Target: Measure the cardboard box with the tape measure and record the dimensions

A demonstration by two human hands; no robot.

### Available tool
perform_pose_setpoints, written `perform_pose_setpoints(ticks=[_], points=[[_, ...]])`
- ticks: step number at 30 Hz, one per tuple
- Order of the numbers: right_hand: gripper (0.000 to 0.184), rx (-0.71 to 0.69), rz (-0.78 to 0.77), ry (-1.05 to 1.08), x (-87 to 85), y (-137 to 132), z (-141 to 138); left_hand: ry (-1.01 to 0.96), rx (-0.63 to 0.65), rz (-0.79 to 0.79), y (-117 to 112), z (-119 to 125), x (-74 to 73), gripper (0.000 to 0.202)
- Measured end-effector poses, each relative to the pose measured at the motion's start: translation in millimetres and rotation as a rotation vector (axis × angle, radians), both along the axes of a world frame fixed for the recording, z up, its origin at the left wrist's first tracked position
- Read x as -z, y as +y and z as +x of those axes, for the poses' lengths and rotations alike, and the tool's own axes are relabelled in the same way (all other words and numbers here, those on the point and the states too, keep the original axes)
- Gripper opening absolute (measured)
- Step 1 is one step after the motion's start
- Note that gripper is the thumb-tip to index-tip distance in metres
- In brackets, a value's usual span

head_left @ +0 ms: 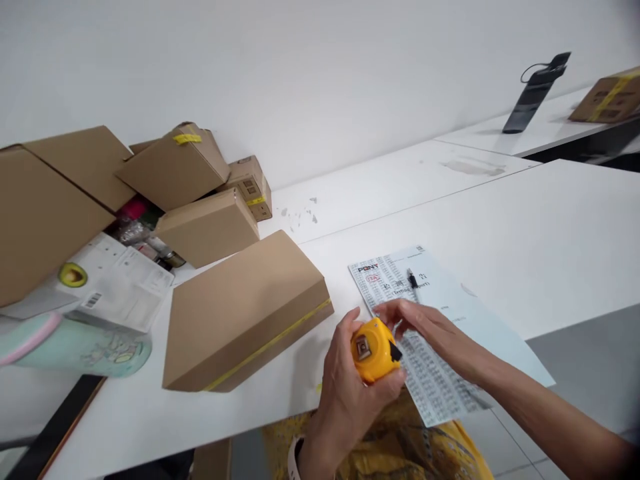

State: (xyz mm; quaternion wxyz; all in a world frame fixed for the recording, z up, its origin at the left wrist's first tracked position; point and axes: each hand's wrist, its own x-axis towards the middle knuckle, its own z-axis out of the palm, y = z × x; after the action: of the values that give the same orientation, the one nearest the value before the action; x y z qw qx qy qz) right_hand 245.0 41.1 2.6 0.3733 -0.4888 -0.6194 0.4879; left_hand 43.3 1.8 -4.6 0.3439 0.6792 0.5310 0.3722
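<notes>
My left hand [345, 377] is wrapped round a yellow tape measure [371, 353] with a black lock button, held above the table's front edge. Just right of it, my right hand [417, 327] has its fingers bent near the top of the tape measure; whether they touch it is hard to make out. Beneath the right hand lie printed papers [480, 313] headed PONY. A pen [411, 279] rests on them, its lower part hidden by that hand. To the left, a closed cardboard box [245, 307] with a yellow tape strip stands on the table.
Several cardboard boxes [173, 167] are piled at the back left against the wall. A mint-green tumbler [95, 347] and a white package [123, 280] are at the left. A dark water bottle [533, 97] and a taped box [607, 99] stand on the far-right table.
</notes>
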Motion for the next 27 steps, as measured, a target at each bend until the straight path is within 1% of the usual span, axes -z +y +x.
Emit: perform_pose_setpoints(ticks=[1,2,4,6,8,10,11,13,15,16,17,19,21,22,24,27], points=[[0.052,-0.092,-0.068,0.077,-9.2,-5,-8,-0.045,0.048,-0.051,-4,-4,-11.7,0.084],[0.053,-0.152,-0.106,0.130,-17.4,-9,-14,-0.059,0.083,-0.089,-8,-9,-22.8,0.084],[0.054,-0.195,-0.142,0.188,-31.5,-12,-23,-0.042,0.103,-0.134,-15,-20,-42.5,0.085],[0.055,-0.194,-0.173,0.224,-43.9,-5,-26,-0.022,0.074,-0.147,-20,-33,-59.4,0.086],[0.053,-0.180,-0.179,0.262,-56.5,12,-25,-0.042,-0.012,-0.137,-22,-54,-76.3,0.084],[0.050,-0.158,-0.149,0.312,-69.2,39,-23,-0.090,-0.150,-0.109,-21,-85,-96.0,0.079],[0.048,-0.140,-0.132,0.346,-75.0,56,-22,-0.103,-0.225,-0.084,-19,-105,-106.7,0.076],[0.042,-0.108,-0.126,0.403,-83.7,90,-26,-0.088,-0.338,-0.052,-15,-150,-127.8,0.080],[0.038,-0.070,-0.147,0.399,-86.1,120,-38,-0.026,-0.405,-0.058,-9,-200,-144.1,0.079],[0.037,-0.058,-0.160,0.370,-84.7,132,-47,-0.022,-0.418,-0.112,-7,-223,-148.9,0.077],[0.037,-0.057,-0.171,0.338,-81.8,141,-57,-0.036,-0.420,-0.179,-6,-244,-151.3,0.074],[0.040,-0.068,-0.176,0.277,-72.8,153,-80,-0.097,-0.423,-0.294,-6,-278,-148.9,0.069],[0.043,-0.085,-0.167,0.227,-62.5,157,-101,-0.183,-0.432,-0.352,-6,-298,-139.9,0.063],[0.045,-0.092,-0.163,0.199,-58.0,158,-109,-0.222,-0.441,-0.356,-7,-303,-134.7,0.061],[0.048,-0.105,-0.159,0.148,-51.8,157,-121,-0.271,-0.444,-0.331,-5,-305,-126.0,0.056],[0.050,-0.091,-0.158,0.108,-51.0,152,-123,-0.270,-0.394,-0.290,5,-293,-121.2,0.052]])
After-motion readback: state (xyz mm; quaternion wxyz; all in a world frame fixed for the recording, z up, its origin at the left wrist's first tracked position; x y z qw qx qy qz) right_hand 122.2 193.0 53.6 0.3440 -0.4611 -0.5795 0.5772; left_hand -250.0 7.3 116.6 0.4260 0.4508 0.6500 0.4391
